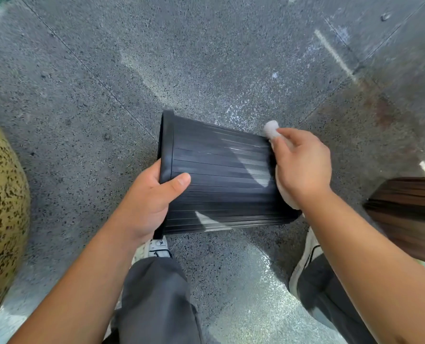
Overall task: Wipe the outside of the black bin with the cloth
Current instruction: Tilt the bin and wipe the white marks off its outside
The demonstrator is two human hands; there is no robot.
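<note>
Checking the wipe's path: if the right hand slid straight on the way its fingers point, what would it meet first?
The right hand with the cloth points left along the black bin, so it would probably first meet the left hand's thumb near the rim.

bin (221,175): black, fine ribbed lines
cloth (271,127): white
floor (107,83): grey speckled
trousers (156,301): dark grey
round object (0,207): yellow, dark flecks
board (410,209): brown wood grain
</note>
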